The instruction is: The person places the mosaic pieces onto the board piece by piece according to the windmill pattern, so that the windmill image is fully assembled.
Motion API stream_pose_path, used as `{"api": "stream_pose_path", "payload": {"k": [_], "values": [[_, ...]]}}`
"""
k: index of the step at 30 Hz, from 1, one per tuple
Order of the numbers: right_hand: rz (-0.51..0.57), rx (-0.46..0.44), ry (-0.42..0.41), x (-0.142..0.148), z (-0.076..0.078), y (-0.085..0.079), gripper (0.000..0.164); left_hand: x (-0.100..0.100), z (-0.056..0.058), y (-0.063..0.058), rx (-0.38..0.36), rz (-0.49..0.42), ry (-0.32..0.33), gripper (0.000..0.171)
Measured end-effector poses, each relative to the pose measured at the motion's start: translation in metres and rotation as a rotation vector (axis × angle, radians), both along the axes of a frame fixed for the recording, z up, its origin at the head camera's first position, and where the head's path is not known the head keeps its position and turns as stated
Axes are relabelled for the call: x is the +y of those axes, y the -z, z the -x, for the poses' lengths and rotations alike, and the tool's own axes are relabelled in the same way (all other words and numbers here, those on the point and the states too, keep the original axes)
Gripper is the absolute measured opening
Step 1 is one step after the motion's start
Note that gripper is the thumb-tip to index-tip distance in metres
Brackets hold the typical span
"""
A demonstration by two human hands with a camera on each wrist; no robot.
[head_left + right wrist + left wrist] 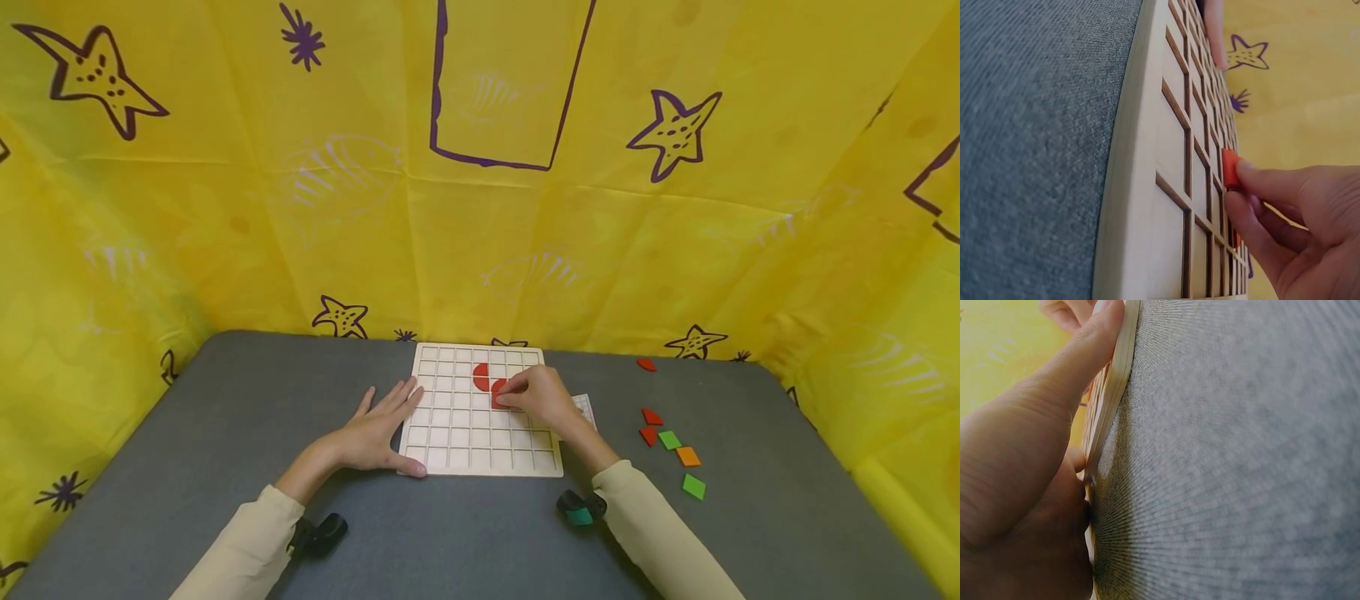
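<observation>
A pale wooden grid board point(457, 437) lies on the grey table. My left hand point(378, 433) has its fingers spread along the board's left edge, the thumb at the near left corner; the left wrist view shows the thumb point(1094, 337) against the board's rim. My right hand point(543, 396) pinches a red tile point(1230, 167) between thumb and fingertips over the grid, right of the middle. Red rounded tiles point(481, 377) sit in the cells just left of it, forming a half disc. The fingers partly hide the red around the pinched tile.
Right of the board are loose tiles: several red ones point(652, 417), green ones point(693, 486) and an orange one point(687, 456). A small gridded card point(585, 408) shows partly behind my right wrist. Yellow patterned cloth point(337, 225) hangs behind the table.
</observation>
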State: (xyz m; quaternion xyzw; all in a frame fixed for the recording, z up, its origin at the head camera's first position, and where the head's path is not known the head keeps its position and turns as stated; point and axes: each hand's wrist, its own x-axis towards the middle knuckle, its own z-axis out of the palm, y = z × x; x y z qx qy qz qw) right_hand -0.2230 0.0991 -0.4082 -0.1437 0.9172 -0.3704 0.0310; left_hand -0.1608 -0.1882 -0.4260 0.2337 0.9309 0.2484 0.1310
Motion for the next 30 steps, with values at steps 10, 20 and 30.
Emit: {"api": "stream_pose_path", "payload": {"k": [10, 20, 30], "values": [[-0.041, 0.03, 0.008, 0.0, 0.0, 0.004, 0.005, 0.002, -0.001, 0.0, 0.007, -0.007, 0.008, 0.121], [-0.011, 0.064, 0.026, 0.008, -0.004, 0.002, 0.005, 0.003, 0.001, -0.001, 0.017, -0.009, 0.019, 0.121], [-0.041, 0.153, -0.061, 0.076, -0.005, -0.021, 0.014, -0.001, 0.0, -0.002, 0.012, -0.002, 0.008, 0.121]]}}
